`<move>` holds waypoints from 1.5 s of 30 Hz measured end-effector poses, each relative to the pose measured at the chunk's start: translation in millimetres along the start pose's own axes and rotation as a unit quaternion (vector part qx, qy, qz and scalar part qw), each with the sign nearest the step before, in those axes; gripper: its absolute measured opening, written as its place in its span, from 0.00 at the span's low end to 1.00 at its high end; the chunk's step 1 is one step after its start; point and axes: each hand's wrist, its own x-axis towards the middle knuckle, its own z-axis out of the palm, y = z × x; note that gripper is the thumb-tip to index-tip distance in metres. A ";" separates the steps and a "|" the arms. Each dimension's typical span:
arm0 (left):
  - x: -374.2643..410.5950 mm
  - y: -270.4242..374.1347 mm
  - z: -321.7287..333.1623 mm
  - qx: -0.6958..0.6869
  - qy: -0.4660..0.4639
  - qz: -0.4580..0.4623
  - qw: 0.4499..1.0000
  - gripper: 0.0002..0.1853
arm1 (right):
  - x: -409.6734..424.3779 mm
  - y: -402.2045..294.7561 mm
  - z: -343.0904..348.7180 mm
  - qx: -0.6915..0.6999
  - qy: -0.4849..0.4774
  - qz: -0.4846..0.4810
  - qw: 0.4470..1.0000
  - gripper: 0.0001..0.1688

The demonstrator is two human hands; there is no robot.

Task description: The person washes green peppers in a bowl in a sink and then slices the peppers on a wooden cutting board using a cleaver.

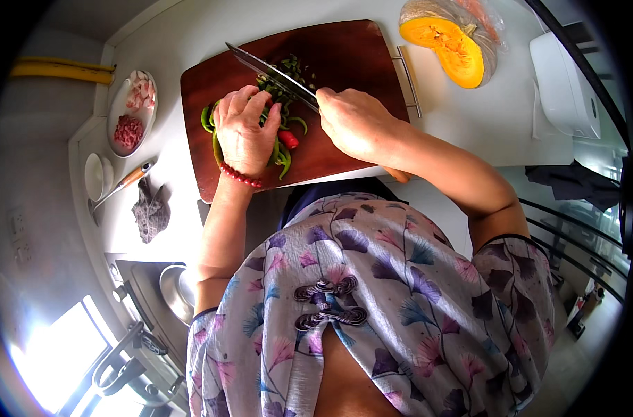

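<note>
A dark reddish wooden cutting board [342, 47] lies on the counter before me. Spread over long green peppers [282, 162], my left hand [243, 127] holds them down on the board's left half. A piece of red pepper [287, 139] pokes out beside its thumb. My right hand [355, 122] grips a broad-bladed kitchen knife [274, 75], whose handle is hidden in the fist. The blade slants up and left, just beyond my left fingertips. Chopped green pepper [290, 66] is heaped around the blade, partly covered by it.
A cut pumpkin [467, 60] sits at upper right, near a white appliance [563, 83]. Leftward are a plate [152, 122] with minced and sliced meat, a white bowl [97, 177], a wooden-handled utensil [134, 174] and a dark cloth [149, 211]. A metal pan [177, 292] stands at lower left.
</note>
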 end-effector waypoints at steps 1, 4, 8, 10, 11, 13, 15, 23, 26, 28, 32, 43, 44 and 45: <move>1.6 4.4 -3.4 0.039 0.001 0.018 0.999 0.12 | 0.3 -2.0 -3.4 -0.001 -0.005 0.005 1.000 0.06; 5.0 9.1 -9.1 0.081 -0.005 0.036 0.996 0.13 | 0.4 -6.1 -9.0 -0.004 -0.012 0.012 1.000 0.08; 0.1 -2.9 -6.0 0.051 -0.058 0.026 0.997 0.14 | 0.0 -7.4 -9.8 -0.001 -0.024 0.015 1.000 0.07; -3.7 -12.0 0.5 -0.012 -0.065 0.018 0.998 0.14 | 0.3 -9.1 -9.6 0.001 -0.039 0.016 0.999 0.07; -4.5 -14.9 3.0 -0.044 -0.068 0.015 0.997 0.14 | 0.4 -9.7 -9.5 0.002 -0.044 0.013 0.999 0.07; -5.0 -17.7 6.8 -0.066 -0.064 0.012 0.996 0.14 | 0.7 -10.6 -9.2 -0.001 -0.050 0.009 0.999 0.07; -4.8 -17.9 7.3 -0.061 -0.066 0.012 0.996 0.14 | 1.7 -12.0 -8.5 -0.008 -0.052 0.003 0.999 0.07; 3.5 -20.3 4.8 -0.038 -0.040 0.042 0.998 0.15 | 6.4 -18.7 -4.8 -0.014 -0.071 0.001 0.997 0.05; 0.9 -23.8 9.1 -0.081 -0.036 0.012 0.996 0.14 | 9.6 -22.5 -6.9 -0.020 -0.093 0.017 0.995 0.05; 1.7 -24.1 10.0 -0.093 -0.035 0.017 0.995 0.14 | 12.0 -22.7 -8.1 -0.026 -0.104 0.015 0.994 0.06; 1.3 -26.7 12.3 -0.098 -0.039 0.025 0.994 0.14 | 26.6 -23.2 -7.8 -0.026 -0.141 0.030 0.989 0.06; 1.2 -24.9 11.1 -0.093 -0.037 0.009 0.995 0.14 | 11.1 -18.1 6.7 -0.051 -0.029 0.018 0.998 0.05; 1.9 -24.8 10.5 -0.093 -0.044 0.006 0.995 0.13 | 11.7 -20.8 0.8 -0.054 -0.036 0.011 0.998 0.05; 1.0 -24.9 10.4 -0.091 -0.045 0.004 0.995 0.13 | 11.8 -24.4 -5.6 -0.057 -0.045 0.007 0.997 0.05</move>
